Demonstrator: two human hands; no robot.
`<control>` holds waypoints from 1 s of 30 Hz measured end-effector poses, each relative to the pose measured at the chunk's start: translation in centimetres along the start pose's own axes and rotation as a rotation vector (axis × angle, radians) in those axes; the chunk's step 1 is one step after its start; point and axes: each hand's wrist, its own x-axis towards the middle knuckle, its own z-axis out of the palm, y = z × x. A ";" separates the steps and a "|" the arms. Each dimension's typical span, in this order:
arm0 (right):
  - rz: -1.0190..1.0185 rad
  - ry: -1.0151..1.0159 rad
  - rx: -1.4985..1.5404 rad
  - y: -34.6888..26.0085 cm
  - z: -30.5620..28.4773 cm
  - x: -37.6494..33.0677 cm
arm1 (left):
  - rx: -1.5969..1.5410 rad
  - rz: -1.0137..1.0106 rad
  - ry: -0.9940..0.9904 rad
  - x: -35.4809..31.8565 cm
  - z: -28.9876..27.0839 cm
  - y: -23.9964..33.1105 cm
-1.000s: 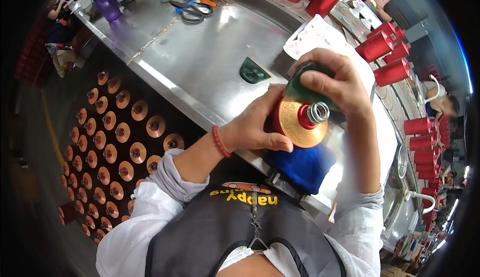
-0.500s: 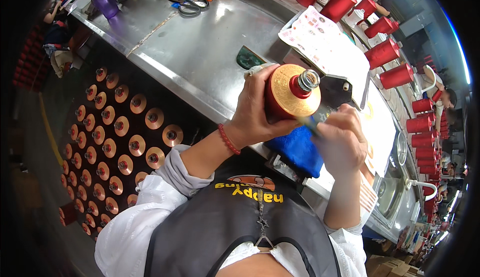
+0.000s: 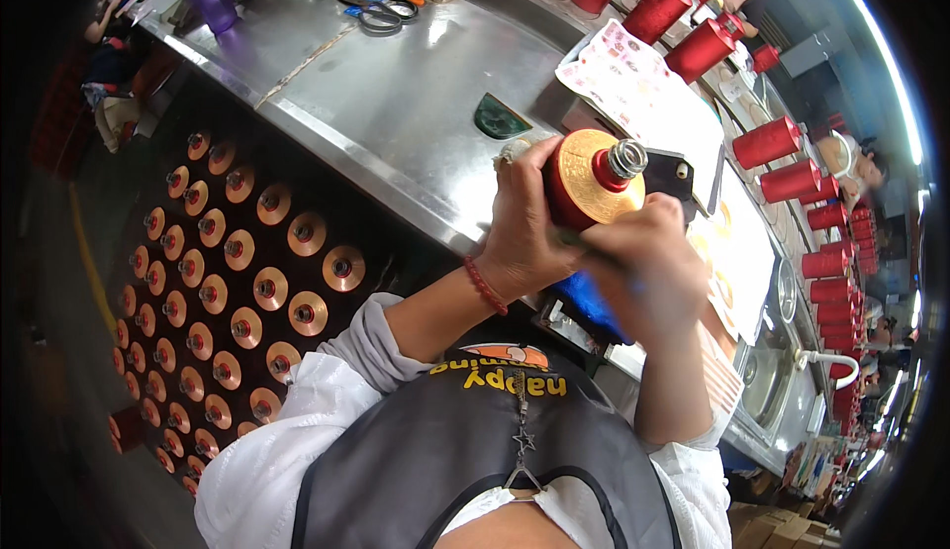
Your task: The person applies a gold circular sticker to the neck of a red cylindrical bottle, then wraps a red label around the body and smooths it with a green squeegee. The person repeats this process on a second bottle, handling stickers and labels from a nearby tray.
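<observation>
My left hand [image 3: 522, 214], with a red bead bracelet at its wrist, is closed round a red bottle [image 3: 566, 214]. The bottle is tilted, its gold shoulder and bare threaded glass neck facing up. My right hand [image 3: 648, 272] is smeared by motion beside the bottle's lower right side. Its fingers are closed on a thin dark green piece, like a flat scraper, pressed against or close to the bottle's side; most of it is hidden. A similar dark green scraper [image 3: 500, 117] lies on the metal table [image 3: 416, 94] beyond my left hand.
Many gold-topped red bottles [image 3: 240, 327] stand in rows at lower left. Scissors [image 3: 379, 17] and a purple bottle [image 3: 208, 0] lie farther back. Printed sheets [image 3: 625, 74] and a blue cloth [image 3: 591, 303] are close by. Red bottles [image 3: 767, 143] line a conveyor; a sink [image 3: 760, 381] is at right.
The bottle and my left hand have shifted slightly right. My right hand has swept left and closer along the bottle's side. Bottles on the conveyor have changed position.
</observation>
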 end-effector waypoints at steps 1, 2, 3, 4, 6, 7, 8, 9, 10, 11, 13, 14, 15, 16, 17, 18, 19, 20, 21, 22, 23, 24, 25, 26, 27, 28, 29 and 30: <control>0.285 0.132 0.304 0.4 -0.6 -0.7 | 0.010 -0.012 -0.008 0.0 -0.1 -0.1; 0.524 0.159 0.413 0.9 -1.3 -1.3 | 0.019 -0.005 -0.018 0.0 -0.3 -0.1; 0.628 0.202 0.468 1.7 -1.5 -1.9 | 0.001 -0.011 -0.034 0.1 -0.3 -0.2; 0.734 0.253 0.529 2.5 -1.7 -2.3 | -0.008 -0.014 -0.069 0.2 -0.5 -0.2; 0.769 0.199 0.505 4.2 -2.3 -2.8 | -0.042 -0.029 -0.128 0.4 -1.0 -0.4; 0.753 0.174 0.484 5.0 -2.5 -2.8 | -0.070 -0.026 -0.145 0.5 -1.2 -0.4; 0.760 0.155 0.522 5.8 -2.6 -2.7 | -0.078 -0.015 -0.160 0.6 -1.4 -0.5; 0.768 0.135 0.567 6.6 -2.6 -2.3 | -0.083 -0.008 -0.173 0.6 -1.6 -0.5; 0.766 0.113 0.624 7.3 -2.6 -1.9 | -0.084 0.001 -0.185 0.6 -1.8 -0.6; 0.732 0.083 0.618 8.0 -2.5 -1.3 | -0.094 0.013 -0.181 0.6 -2.0 -0.6; 0.707 -0.012 0.591 9.4 -2.3 0.3 | -0.095 0.001 -0.167 0.6 -2.1 -0.7; 0.685 -0.046 0.599 10.1 -2.1 1.3 | -0.138 -0.005 -0.144 0.5 -2.1 -0.8; 0.660 -0.062 0.587 10.7 -1.6 2.3 | -0.156 -0.016 -0.140 0.4 -2.1 -0.9; 0.650 -0.105 0.546 11.1 -1.3 3.5 | -0.171 -0.002 -0.130 0.4 -2.0 -1.1; 0.569 -0.174 0.435 11.4 -0.8 4.7 | -0.179 0.002 -0.134 0.3 -2.0 -1.1; 0.524 -0.233 0.318 11.5 -0.3 6.0 | -0.195 0.017 -0.141 0.2 -2.0 -1.2; 0.586 -0.257 0.398 11.4 0.3 7.3 | -0.172 0.026 -0.143 0.1 -2.1 -1.4; 0.618 -0.232 0.628 11.1 0.4 8.3 | -0.155 0.001 -0.151 0.0 -2.2 -1.4; 0.483 -0.350 0.747 11.0 0.4 9.6 | -0.153 -0.002 -0.146 0.0 -2.3 -1.6; 0.343 -0.442 0.857 10.7 0.5 10.8 | -0.156 -0.028 -0.151 0.0 -2.4 -1.6; 0.224 -0.577 0.677 10.5 1.1 11.7 | -0.160 -0.042 -0.167 0.0 -2.5 -1.7; 0.088 -0.678 0.487 10.1 1.5 12.4 | -0.173 -0.037 -0.184 0.0 -2.6 -1.7; 0.166 -0.753 0.522 9.8 1.5 12.9 | -0.180 -0.066 -0.213 0.0 -2.8 -1.7; 0.173 -0.727 0.523 9.5 1.6 13.2 | -0.221 -0.104 -0.249 0.0 -2.8 -1.7; 0.185 -0.712 0.547 9.3 1.4 13.4 | -0.222 -0.124 -0.273 0.1 -2.9 -1.8; 0.204 -0.683 0.545 9.1 1.4 13.5 | -0.242 -0.153 -0.302 0.1 -2.9 -1.9; 0.136 -0.737 0.583 9.0 1.5 13.6 | -0.270 -0.180 -0.363 0.2 -3.1 -2.1; 0.072 -0.773 0.605 9.0 1.5 13.5 | -0.261 -0.123 -0.380 0.3 -3.1 -2.2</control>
